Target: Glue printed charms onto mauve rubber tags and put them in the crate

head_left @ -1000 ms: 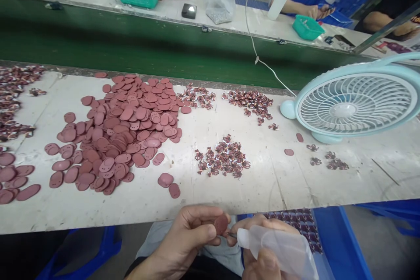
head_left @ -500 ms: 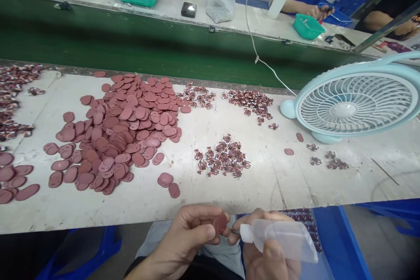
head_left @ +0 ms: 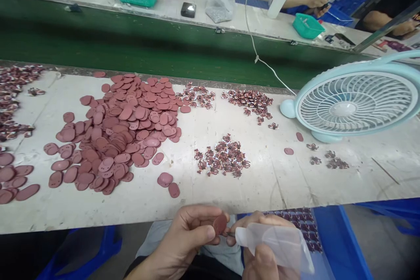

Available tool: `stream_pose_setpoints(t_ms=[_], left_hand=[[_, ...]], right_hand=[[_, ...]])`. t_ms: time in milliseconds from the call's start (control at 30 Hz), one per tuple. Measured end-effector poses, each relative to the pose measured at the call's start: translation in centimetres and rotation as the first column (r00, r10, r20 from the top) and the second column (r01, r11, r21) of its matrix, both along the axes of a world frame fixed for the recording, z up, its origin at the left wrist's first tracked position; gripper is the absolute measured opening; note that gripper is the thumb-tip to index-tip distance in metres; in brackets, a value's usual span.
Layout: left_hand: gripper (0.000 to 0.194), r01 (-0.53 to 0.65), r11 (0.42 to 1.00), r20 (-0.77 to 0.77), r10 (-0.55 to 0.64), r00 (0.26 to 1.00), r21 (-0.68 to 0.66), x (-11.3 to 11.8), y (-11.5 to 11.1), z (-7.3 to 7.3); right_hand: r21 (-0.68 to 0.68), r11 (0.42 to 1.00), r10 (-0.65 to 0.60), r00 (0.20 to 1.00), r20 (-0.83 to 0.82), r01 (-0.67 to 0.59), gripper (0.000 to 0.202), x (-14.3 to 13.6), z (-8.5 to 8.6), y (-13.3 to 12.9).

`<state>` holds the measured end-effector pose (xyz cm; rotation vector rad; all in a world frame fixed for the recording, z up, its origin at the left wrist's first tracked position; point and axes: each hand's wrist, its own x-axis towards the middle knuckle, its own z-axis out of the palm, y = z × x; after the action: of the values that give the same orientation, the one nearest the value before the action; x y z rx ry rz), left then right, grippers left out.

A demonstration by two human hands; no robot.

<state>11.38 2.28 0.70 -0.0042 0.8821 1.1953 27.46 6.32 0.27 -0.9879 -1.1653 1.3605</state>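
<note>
Translucent bottle (head_left: 277, 243) pointed at a red-brown disc (head_left: 219, 224)
The left hand (head_left: 183, 240) pinches the disc between curled thumb and fingers, just off the near edge of the white table (head_left: 262, 179); the right hand (head_left: 257, 264) is wrapped round the bottle, its thin tip (head_left: 231, 234) close to the disc, contact unclear; on the table beyond lie a heap of similar discs (head_left: 121, 131) and a cluster of small brown pieces (head_left: 225, 157)

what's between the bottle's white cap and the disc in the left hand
In the head view, a thin dark tip lies between cap and disc, with fingers close by; whether it touches the disc isn't clear.
</note>
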Motion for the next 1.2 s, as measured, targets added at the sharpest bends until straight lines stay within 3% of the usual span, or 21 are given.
stream_pose_setpoints(t_ms=[67, 133, 233, 333, 367, 467, 567, 633, 700, 733, 800, 867, 933, 1000, 1133, 1200], left_hand=[[0.034, -0.01, 1.0, 0.013, 0.01, 1.0, 0.006, 0.1, 0.0, -0.1], [0.033, -0.012, 1.0, 0.012, 0.012, 1.0, 0.008, 0.1, 0.1, 0.0], [0.03, -0.011, 1.0, 0.015, 0.011, 1.0, 0.013, -0.1, 0.1, 0.1], [0.028, -0.022, 1.0, 0.038, 0.021, 0.999, 0.009, -0.5, -0.1, 0.2], [0.028, -0.028, 1.0, 0.041, 0.027, 0.999, 0.011, -0.6, -0.2, 0.2], [0.03, -0.051, 0.999, 0.016, 0.051, 0.999, 0.001, -1.3, -0.6, 0.2], [0.03, -0.093, 0.994, -0.017, 0.092, 0.996, -0.054, -2.0, -1.0, 0.2], [0.033, -0.12, 0.989, -0.035, 0.118, 0.992, -0.085, -2.5, -1.1, 0.4], [0.035, -0.14, 0.984, -0.06, 0.134, 0.989, -0.108, -2.9, -1.2, 0.5], [0.036, -0.147, 0.983, -0.071, 0.139, 0.988, -0.114, -3.0, -1.2, 0.7], [0.035, -0.158, 0.981, -0.089, 0.149, 0.985, -0.114, -3.2, -1.1, 0.9], [0.034, -0.165, 0.981, -0.099, 0.155, 0.983, -0.105, -3.3, -1.1, 1.1], [0.034, -0.166, 0.981, -0.101, 0.157, 0.983, -0.098, -3.3, -1.1, 1.2], [0.034, -0.163, 0.982, -0.099, 0.154, 0.983, -0.094, -3.3, -1.3, 1.1], [0.033, -0.143, 0.986, -0.115, 0.133, 0.984, -0.082, -3.0, -1.6, 0.6], [0.033, -0.118, 0.99, -0.131, 0.108, 0.986, -0.074, -2.7, -1.5, 0.5]], right_hand=[[0.081, 0.996, -0.029, 0.999, -0.035, 0.032, 0.034, -0.5, 0.2, -0.2], [0.037, 0.998, -0.051, 0.994, -0.096, 0.055, 0.032, -0.8, 0.8, 0.0], [-0.269, 0.963, -0.096, 0.952, -0.291, 0.015, 0.023, -0.5, 2.2, 1.9], [-0.498, 0.846, -0.114, 0.847, -0.518, -0.19, 0.024, 0.8, 2.8, 5.4], [-0.5, 0.826, -0.095, 0.81, -0.579, -0.261, 0.023, 1.2, 2.6, 6.7], [-0.41, 0.824, 0.016, 0.741, -0.672, -0.39, 0.051, 2.5, 1.4, 9.3], [-0.355, 0.864, 0.015, 0.723, -0.691, -0.356, 0.038, 3.1, 0.3, 9.6], [-0.328, 0.908, 0.026, 0.818, -0.574, -0.259, 0.032, 3.1, 0.2, 8.6], [-0.27, 0.955, 0.061, 0.974, -0.217, -0.12, 0.036, 2.8, 0.4, 7.4], [-0.23, 0.971, 0.067, 0.998, -0.012, -0.068, 0.033, 2.5, 0.5, 7.0], [-0.16, 0.987, 0.049, 0.962, 0.268, -0.006, 0.023, 1.6, 0.6, 6.8], [-0.093, 0.996, 0.038, 0.86, 0.508, 0.011, 0.026, 0.4, 0.4, 7.4], [-0.023, 1.0, 0.023, 0.657, 0.753, -0.009, 0.032, -0.5, -0.1, 8.4], [-0.001, 0.999, 0.024, 0.503, 0.864, -0.047, 0.032, -1.0, -0.5, 9.2], [-0.04, 0.995, 0.078, 0.495, 0.865, -0.087, 0.024, -0.3, -0.3, 8.6], [-0.124, 0.987, 0.159, 0.594, 0.788, -0.099, 0.024, 0.4, 0.4, 7.4]])
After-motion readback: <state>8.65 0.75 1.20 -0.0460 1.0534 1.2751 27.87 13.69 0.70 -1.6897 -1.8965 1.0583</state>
